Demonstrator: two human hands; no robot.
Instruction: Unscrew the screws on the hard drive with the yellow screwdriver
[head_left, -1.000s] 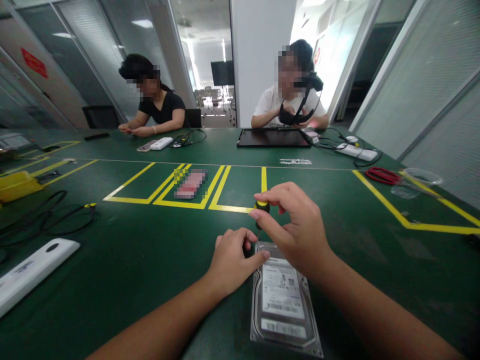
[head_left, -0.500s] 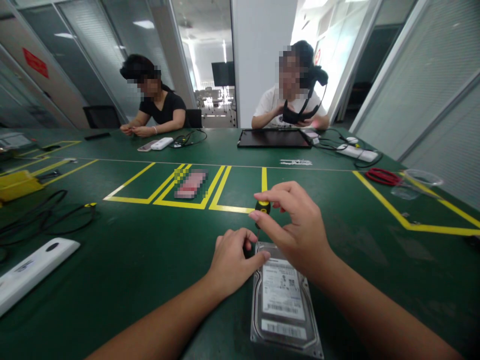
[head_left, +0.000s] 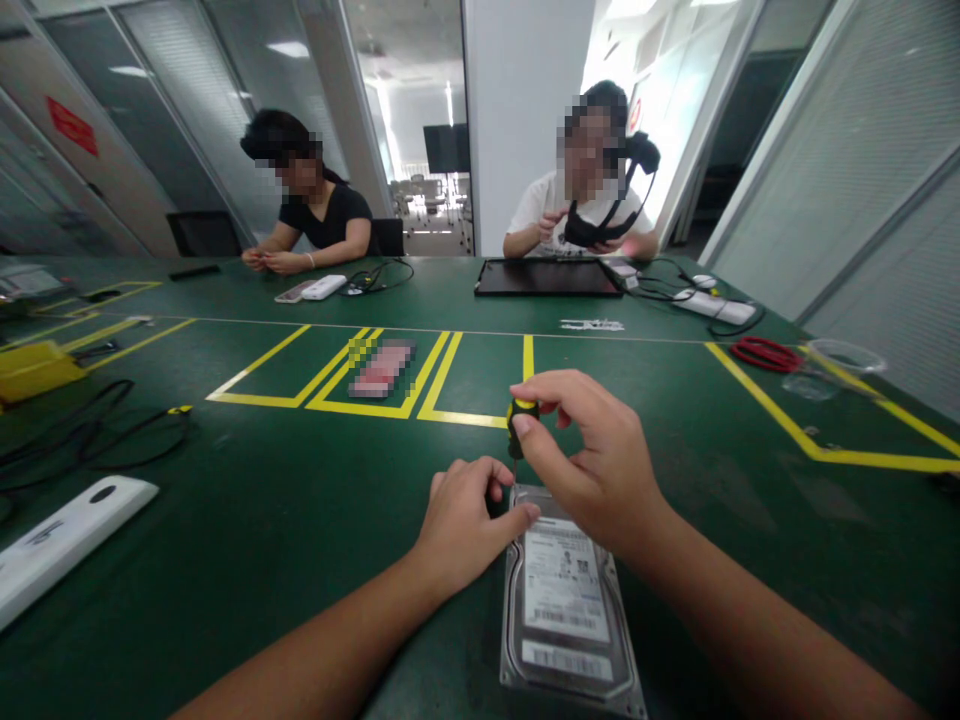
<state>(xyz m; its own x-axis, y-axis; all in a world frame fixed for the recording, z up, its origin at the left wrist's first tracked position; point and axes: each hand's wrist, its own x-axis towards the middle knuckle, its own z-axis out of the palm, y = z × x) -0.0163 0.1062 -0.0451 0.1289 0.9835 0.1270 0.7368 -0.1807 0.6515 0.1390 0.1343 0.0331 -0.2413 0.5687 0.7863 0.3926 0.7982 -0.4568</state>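
A silver hard drive [head_left: 566, 590] with white labels lies on the green table, its far end towards the middle. My left hand [head_left: 465, 520] grips its far left corner, the thumb on the top face and the fingers curled at the edge. In my right hand [head_left: 600, 460], thumb and fingers pinch the black and yellow handle of a small screwdriver [head_left: 516, 430]. The tool stands nearly upright, its thin shaft pointing down at the drive's far left corner. Its tip is hidden beside my left fingers.
A white power bank [head_left: 75, 545] and black cables [head_left: 97, 440] lie at the left. A pixelated object [head_left: 382, 368] sits inside yellow tape. Two people sit across the table [head_left: 300, 500], near a black panel [head_left: 549, 278]. Red cable [head_left: 765, 353] lies at the right.
My right thumb and fingers have shifted on the screwdriver handle and now close on it more fully. My left hand and the drive look unmoved. The person at the right has raised a hand.
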